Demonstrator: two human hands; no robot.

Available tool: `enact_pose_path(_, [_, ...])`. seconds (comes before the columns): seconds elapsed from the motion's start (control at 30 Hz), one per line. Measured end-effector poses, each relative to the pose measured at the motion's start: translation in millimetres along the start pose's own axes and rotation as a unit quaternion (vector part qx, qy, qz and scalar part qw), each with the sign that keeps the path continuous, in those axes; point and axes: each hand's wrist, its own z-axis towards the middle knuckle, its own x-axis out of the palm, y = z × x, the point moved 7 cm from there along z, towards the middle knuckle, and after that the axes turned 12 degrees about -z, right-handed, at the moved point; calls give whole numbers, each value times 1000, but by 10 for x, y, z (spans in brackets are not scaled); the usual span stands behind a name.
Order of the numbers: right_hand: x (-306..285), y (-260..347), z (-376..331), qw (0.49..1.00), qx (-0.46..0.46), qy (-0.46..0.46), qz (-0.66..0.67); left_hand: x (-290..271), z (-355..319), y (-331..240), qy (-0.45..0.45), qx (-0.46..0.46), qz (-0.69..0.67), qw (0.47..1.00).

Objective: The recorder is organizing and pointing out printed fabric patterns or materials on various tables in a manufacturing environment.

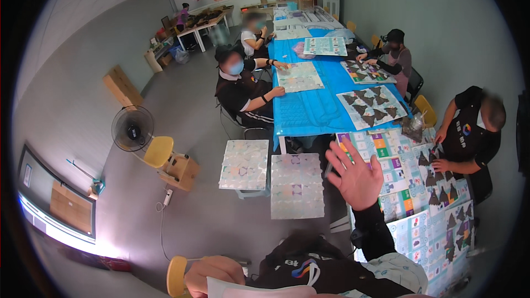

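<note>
Blue-covered table — patterned sheets across it

A workshop; people handle sheets along a blue-covered table.

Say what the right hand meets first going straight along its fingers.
Likely the blue table cover, ahead of the right hand in the picture; the hand's height is unclear, so it may pass over.

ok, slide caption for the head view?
Open right hand raised near printed sheets, with people seated along a blue-covered table beyond.
</note>
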Motion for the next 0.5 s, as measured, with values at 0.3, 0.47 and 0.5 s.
enact_pose_path(0.3, [48, -184, 23, 994, -87, -67, 28, -70, 92, -246, 11, 73, -75, 994])
enact_pose_path(0.47, [583, -102, -167, 813, -400, -129, -403, -446, -686, 86, 156, 42, -13, 987])
enact_pose_path(0.5, [737, -206, -257, 748, -455, -22, -483, -475, -843, 165, 183, 35, -2, 983])
